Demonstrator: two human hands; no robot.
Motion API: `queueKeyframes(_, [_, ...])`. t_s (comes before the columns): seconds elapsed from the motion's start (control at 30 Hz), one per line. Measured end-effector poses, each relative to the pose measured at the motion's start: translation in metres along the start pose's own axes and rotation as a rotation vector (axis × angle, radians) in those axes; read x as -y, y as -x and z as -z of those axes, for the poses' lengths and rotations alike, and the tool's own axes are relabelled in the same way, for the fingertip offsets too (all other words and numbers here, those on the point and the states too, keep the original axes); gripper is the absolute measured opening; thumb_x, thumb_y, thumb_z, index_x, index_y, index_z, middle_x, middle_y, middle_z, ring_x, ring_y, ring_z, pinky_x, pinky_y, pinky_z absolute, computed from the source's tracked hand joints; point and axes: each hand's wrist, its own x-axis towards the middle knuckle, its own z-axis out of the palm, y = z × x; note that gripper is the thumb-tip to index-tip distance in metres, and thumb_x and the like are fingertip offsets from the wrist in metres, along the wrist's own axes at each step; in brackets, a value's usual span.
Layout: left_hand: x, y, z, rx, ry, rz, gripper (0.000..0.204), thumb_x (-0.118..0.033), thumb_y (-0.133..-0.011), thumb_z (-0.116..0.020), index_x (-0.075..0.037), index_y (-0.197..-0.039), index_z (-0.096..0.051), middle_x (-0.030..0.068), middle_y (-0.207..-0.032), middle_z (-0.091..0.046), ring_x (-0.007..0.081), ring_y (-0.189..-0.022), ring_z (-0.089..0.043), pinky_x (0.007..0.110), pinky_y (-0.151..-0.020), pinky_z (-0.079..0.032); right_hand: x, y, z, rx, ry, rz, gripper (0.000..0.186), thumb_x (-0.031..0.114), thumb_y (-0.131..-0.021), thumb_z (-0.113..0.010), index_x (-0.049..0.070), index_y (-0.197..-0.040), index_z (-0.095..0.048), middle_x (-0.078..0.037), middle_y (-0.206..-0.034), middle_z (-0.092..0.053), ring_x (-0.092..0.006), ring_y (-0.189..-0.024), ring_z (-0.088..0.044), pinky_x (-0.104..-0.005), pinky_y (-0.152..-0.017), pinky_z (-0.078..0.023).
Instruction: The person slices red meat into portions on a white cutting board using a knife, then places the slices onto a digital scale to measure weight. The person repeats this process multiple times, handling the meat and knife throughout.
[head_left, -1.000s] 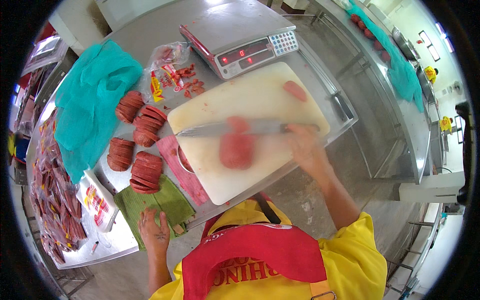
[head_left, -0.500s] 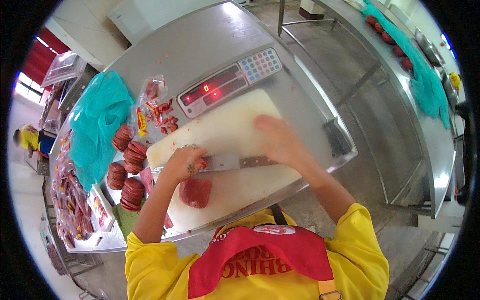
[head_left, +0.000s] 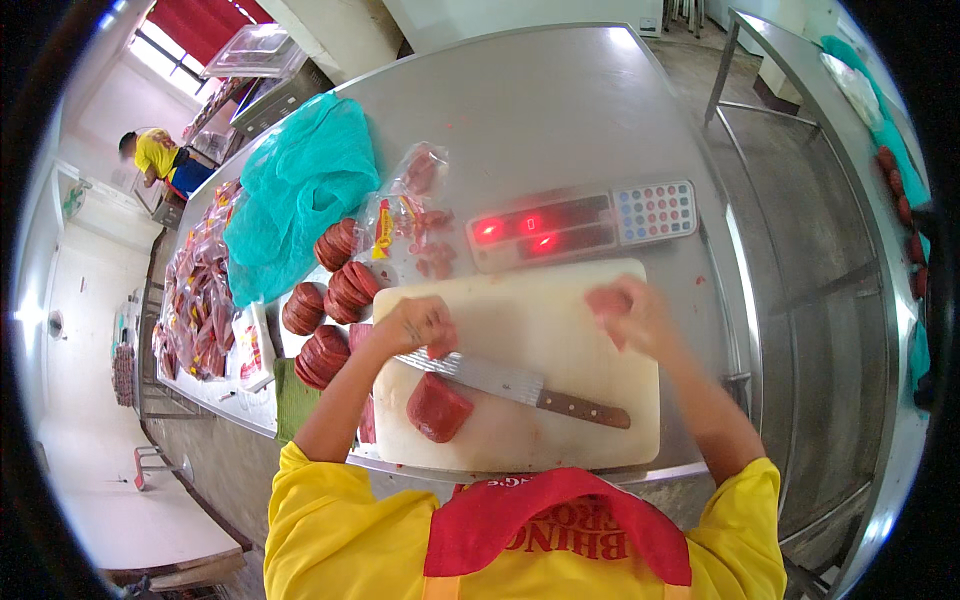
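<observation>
My left hand (head_left: 412, 322) is closed on a small piece of red meat, above the left part of the white cutting board (head_left: 540, 300). My right hand (head_left: 640, 318), slightly blurred, pinches another red meat piece (head_left: 608, 302) over the board's right side. Between them and nearer to me, a large knife (head_left: 500, 380) lies flat, its brown riveted handle pointing right; neither hand grips it. A block of red meat (head_left: 440, 408) rests on the board, close to the blade. Stacks of round red slices (head_left: 350, 288) stand just left of the board.
Behind the board is a scale display (head_left: 545, 228) with a keypad. Plastic bags of meat (head_left: 205, 290) and a teal mesh cloth (head_left: 300, 190) cover the steel table's left side. A person (head_left: 160, 160) in yellow stands far left. Another metal table (head_left: 800, 60) is at right.
The view has shifted, so the table shows farther right. My right hand has come away from near the knife handle and now shows a meat piece. The knife lies at a different angle.
</observation>
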Motion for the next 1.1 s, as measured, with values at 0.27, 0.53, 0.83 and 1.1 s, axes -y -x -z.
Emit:
queueKeyframes(0.27, [0.02,-0.054,0.047,-0.561,0.143,0.024,0.027,-0.019,-0.084,-0.067,0.001,-0.101,-0.061,0.0083,-0.086,-0.067,0.0158,-0.076,-0.063,0.029,-0.065,-0.052,0.082,-0.106,0.024,-0.364,-0.01,0.072,0.042,0.02,-0.083,-0.064,-0.002,-0.118,-0.054,-0.015,-0.097,-0.065,-0.0227,-0.085,-0.064,-0.034,-0.076,-0.05])
queueKeyframes(0.53, [0.016,0.108,-0.017,-0.909,0.06,0.14,0.026,-0.016,-0.082,-0.07,0.0,-0.101,-0.062,0.0147,-0.093,-0.065,0.0231,-0.079,-0.064,0.032,-0.071,-0.051,0.02,0.096,-0.017,0.347,0.606,0.229,0.049,0.017,-0.079,-0.062,-0.005,-0.121,-0.048,-0.023,-0.108,-0.053,-0.0407,-0.096,-0.054,-0.0465,-0.088,-0.043])
queueKeyframes(0.83, [-0.007,0.156,-0.117,-0.855,0.033,-0.192,0.028,-0.006,-0.071,-0.071,-0.004,-0.095,-0.059,0.014,-0.096,-0.062,0.0269,-0.09,-0.059,0.036,-0.079,-0.047,0.027,0.13,-0.073,0.273,0.463,0.1,0.028,0.01,-0.071,-0.061,0.0,-0.092,-0.045,-0.027,-0.087,-0.054,-0.0464,-0.079,-0.055,-0.0505,-0.071,-0.045])
queueKeyframes(1.1, [0.001,0.124,-0.111,-0.833,0.032,-0.402,0.032,-0.01,-0.067,-0.07,-0.004,-0.096,-0.056,0.0154,-0.093,-0.057,0.032,-0.088,-0.052,0.041,-0.079,-0.043,0.07,0.202,-0.056,0.34,0.434,-0.089,0.027,0.027,-0.088,-0.059,0.003,-0.093,-0.047,-0.023,-0.079,-0.061,-0.0446,-0.073,-0.06,-0.0498,-0.063,-0.048])
